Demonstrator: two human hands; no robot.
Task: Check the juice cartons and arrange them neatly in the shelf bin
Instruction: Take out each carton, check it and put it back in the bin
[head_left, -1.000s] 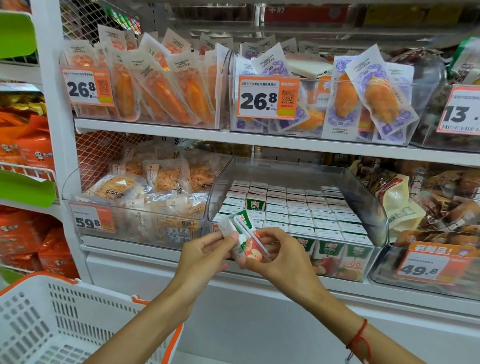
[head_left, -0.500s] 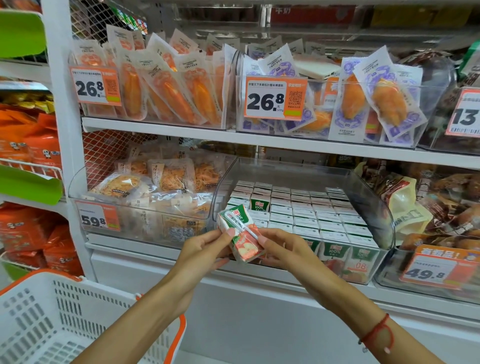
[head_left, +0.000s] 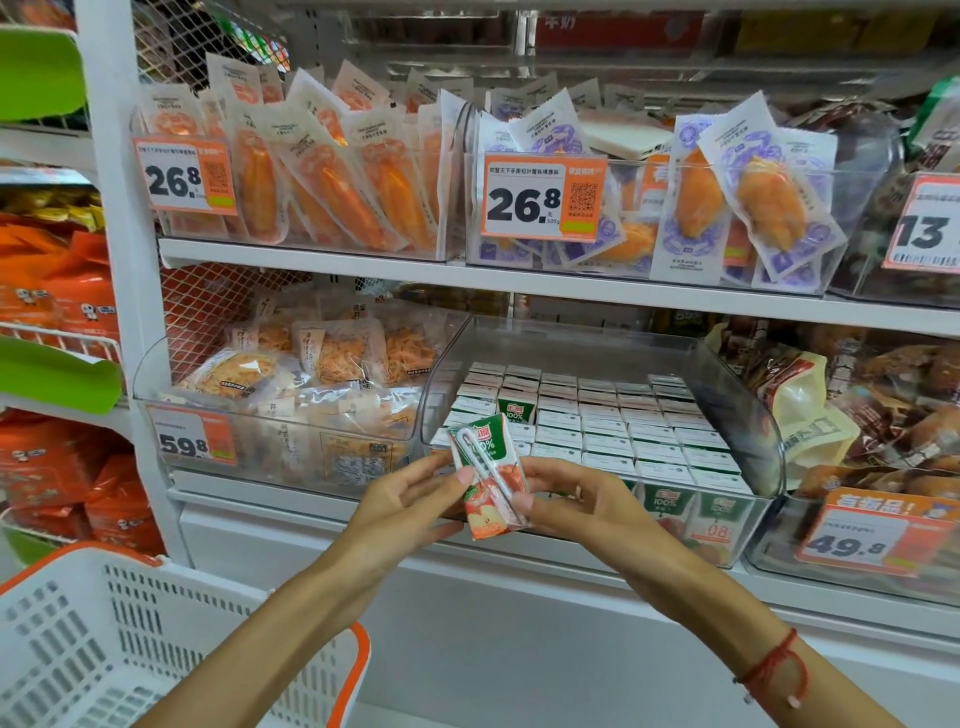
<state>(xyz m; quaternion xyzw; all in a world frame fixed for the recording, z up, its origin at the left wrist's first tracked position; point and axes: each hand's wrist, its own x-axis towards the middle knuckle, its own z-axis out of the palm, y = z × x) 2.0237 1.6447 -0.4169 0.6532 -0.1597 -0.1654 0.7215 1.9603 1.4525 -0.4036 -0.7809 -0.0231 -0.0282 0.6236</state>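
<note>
Item: juice carton (head_left: 491, 480), straw side up, tilted, pinched between left hand (head_left: 410, 501) and right hand (head_left: 576, 506), in front of the clear shelf bin (head_left: 748, 415). Step: inspection. Next, likely: upright placement in the front-left gap among rowed cartons (head_left: 623, 431).

Green/orange juice carton (head_left: 491, 478) w/ straw attached is held tilted, in front of clear shelf bin (head_left: 769, 447) packed w/ upright cartons (head_left: 602, 431).
</note>
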